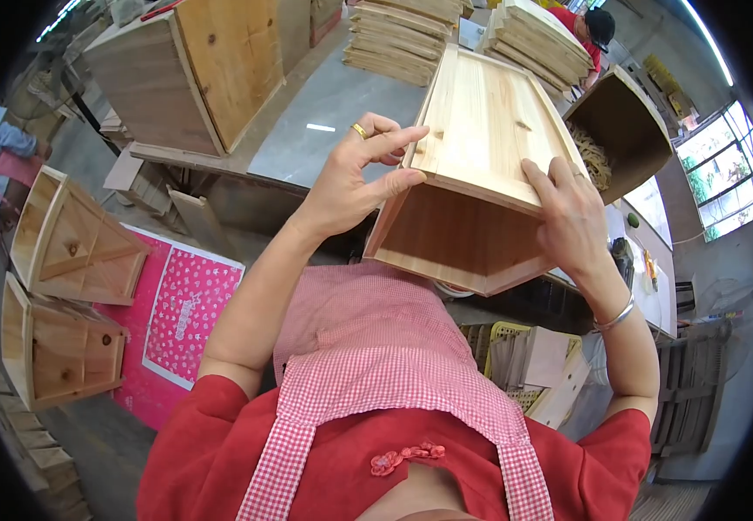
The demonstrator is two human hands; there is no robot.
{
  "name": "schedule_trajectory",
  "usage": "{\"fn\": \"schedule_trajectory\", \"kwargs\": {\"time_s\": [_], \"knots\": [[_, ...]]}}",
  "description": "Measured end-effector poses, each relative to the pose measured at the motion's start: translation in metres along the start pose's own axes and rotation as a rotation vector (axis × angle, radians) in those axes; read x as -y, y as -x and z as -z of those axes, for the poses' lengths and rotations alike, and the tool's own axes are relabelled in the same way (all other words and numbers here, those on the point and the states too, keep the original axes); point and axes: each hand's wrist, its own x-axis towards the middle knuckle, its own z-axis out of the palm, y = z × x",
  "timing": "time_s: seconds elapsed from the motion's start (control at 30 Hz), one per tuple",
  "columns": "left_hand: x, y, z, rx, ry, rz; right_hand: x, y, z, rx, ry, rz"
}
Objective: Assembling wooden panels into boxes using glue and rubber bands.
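Note:
A pale wooden box (481,126) is tilted in front of me, its hollow open end (468,234) turned toward me and a framed panel on top. At its near left corner my left hand (363,169) grips the edge between thumb and forefinger, the other fingers curled. My right hand (572,204) holds the near right edge, fingertips on the top panel and thumb hidden behind the side. The box's underside and what bears it are out of sight.
A large wooden box (194,82) stands on the grey table (307,122), near stacked boards (398,39). A cardboard carton (624,130) of shredded filler is at right. Two wooden boxes (72,247) stand at lower left by a pink sheet (190,304). Other people work farther off.

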Motion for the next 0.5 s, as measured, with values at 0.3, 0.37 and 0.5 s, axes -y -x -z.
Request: {"fn": "schedule_trajectory", "kwargs": {"time_s": [0.3,0.37,0.5], "knots": [[-0.001,-0.006,0.002,0.008,-0.179,-0.066,0.001,0.0,-0.005,-0.051,-0.033,-0.019],[-0.004,-0.005,0.0,-0.01,-0.192,-0.048,-0.002,0.002,-0.016,-0.09,-0.021,-0.032],[-0.009,-0.006,0.002,0.052,-0.229,-0.022,0.002,0.006,-0.028,-0.178,-0.084,-0.058]]}}
